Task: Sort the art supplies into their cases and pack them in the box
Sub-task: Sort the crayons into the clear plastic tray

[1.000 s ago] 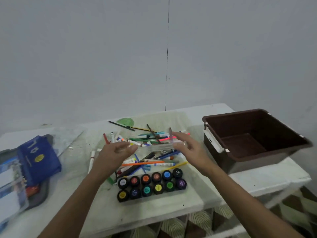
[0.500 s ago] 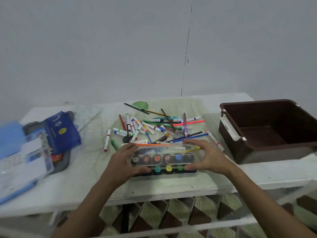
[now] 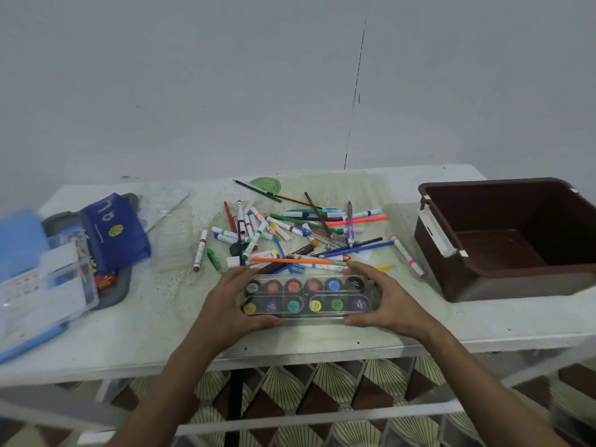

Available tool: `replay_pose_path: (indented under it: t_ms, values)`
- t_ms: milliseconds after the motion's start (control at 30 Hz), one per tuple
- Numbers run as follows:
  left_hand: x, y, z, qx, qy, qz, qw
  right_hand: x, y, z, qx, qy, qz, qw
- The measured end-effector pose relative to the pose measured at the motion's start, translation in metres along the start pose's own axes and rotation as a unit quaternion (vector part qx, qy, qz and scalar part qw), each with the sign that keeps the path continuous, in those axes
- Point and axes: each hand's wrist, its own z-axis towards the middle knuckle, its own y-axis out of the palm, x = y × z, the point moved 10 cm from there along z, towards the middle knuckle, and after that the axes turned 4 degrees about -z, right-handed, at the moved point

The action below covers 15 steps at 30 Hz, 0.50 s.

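Note:
A paint set (image 3: 306,296) with two rows of coloured pots lies on the white table (image 3: 129,333) near its front edge, under a clear lid. My left hand (image 3: 230,304) grips its left end and my right hand (image 3: 383,301) grips its right end, pressing the lid down. Just behind it lies a loose heap of markers, pens and pencils (image 3: 290,233). The empty brown box (image 3: 506,237) stands at the right end of the table.
At the left end sit a blue pencil pouch (image 3: 113,233) on a grey tray (image 3: 114,293), a clear plastic case (image 3: 45,285) and a blue folder (image 3: 19,240). A green protractor (image 3: 264,183) lies at the back. A wall stands close behind the table.
Both hands brought the clear lid down from above the pens onto the paint set and now hold it closed at both ends. The camera tilted downward.

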Motion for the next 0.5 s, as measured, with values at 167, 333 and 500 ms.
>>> replay_pose_path:
  t_ms: [167, 333, 500]
  values:
    - [-0.011, 0.003, 0.003, -0.015, -0.025, 0.009, 1.0, 0.002, 0.004, 0.0, -0.008, 0.009, 0.021, 1.0]
    - [-0.017, 0.006, 0.006, -0.041, -0.048, 0.02, 0.998, 0.003, 0.004, 0.004, -0.021, 0.006, -0.018, 1.0]
    - [-0.025, 0.006, 0.01, -0.083, -0.073, 0.094, 0.989, -0.008, 0.005, 0.007, -0.021, -0.016, -0.041, 0.999]
